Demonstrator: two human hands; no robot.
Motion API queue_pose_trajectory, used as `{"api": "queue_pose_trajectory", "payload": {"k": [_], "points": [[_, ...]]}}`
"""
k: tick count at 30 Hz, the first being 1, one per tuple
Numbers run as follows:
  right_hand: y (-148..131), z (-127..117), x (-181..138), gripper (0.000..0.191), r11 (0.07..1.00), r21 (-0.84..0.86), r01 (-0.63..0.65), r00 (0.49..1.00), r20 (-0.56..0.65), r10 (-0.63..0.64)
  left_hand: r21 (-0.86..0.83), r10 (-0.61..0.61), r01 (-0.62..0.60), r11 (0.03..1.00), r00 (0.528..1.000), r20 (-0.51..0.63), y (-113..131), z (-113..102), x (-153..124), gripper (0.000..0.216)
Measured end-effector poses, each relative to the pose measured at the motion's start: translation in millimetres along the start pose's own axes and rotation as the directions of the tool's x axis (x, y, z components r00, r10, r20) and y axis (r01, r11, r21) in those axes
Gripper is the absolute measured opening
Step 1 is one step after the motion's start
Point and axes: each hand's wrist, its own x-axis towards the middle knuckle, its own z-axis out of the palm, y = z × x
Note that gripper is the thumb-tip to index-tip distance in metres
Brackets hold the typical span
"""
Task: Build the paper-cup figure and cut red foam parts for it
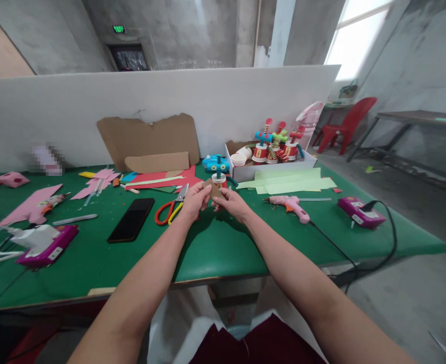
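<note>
Between my two hands is a small piece of brown cardboard [216, 190], gripped at its left side by my left hand [197, 199] and at its right by my right hand [231, 202]. Both hands have their fingers closed on it above the green table. Just behind the cardboard stands a paper-cup figure [219, 179] with a blue head and coiled arms, its lower part partly covered. Scissors [173, 206] with red and yellow handles lie right beside my left hand. A pink glue gun [290, 206] rests to the right of my right hand.
A white box [276, 170] holds several similar cup figures and white cups. Light green paper [289, 181], red paper [150, 179] and a large cardboard sheet [150, 136] lie or lean nearby. A black phone [131, 220] and purple power strips [361, 212] sit on the green table [223, 253].
</note>
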Motion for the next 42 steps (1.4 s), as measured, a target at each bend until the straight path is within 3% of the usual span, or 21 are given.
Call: {"api": "queue_pose_trajectory", "payload": {"k": [20, 24, 27, 30, 33, 37, 42], "points": [[-0.1, 5.3, 0.4, 0.015, 0.997, 0.057, -0.043, 0.992, -0.115, 0.049, 0.214, 0.14, -0.135, 0.967, 0.99, -0.006, -6.3, 3.6, 0.1, 0.031], [1.2, 7.0, 0.2, 0.014, 0.998, 0.054, -0.032, 0.99, -0.138, 0.04, 0.385, 0.254, -0.241, 0.891, 0.967, 0.017, -6.2, 2.8, -2.6, 0.025], [2.5, 6.7, -0.2, 0.016, 0.998, 0.065, -0.023, 0.984, -0.173, 0.034, 0.542, 0.342, -0.32, 0.777, 0.938, 0.062, -4.6, 4.0, -7.1, 0.018], [2.6, 4.3, -0.2, 0.017, 0.997, 0.07, -0.013, 0.985, -0.172, 0.025, 0.628, 0.356, -0.333, 0.703, 0.93, 0.094, -4.2, 4.7, -8.7, 0.017], [1.1, 2.2, 0.2, 0.018, 0.997, 0.073, -0.035, 0.993, -0.112, 0.043, 0.554, 0.312, -0.275, 0.786, 0.95, 0.028, -5.8, 3.0, -5.6, 0.024], [-1.5, 2.8, 0.9, 0.016, 0.996, 0.085, -0.034, 0.996, -0.073, 0.04, 0.328, 0.156, -0.131, 0.936, 0.986, -0.052, -6.9, 1.4, -1.5, 0.03], [-1.7, 3.0, 1.1, 0.018, 0.992, 0.113, -0.055, 0.995, -0.075, 0.063, 0.226, 0.114, -0.097, 0.969, 0.992, -0.063, -3.4, 5.1, -2.9, 0.032]]}}
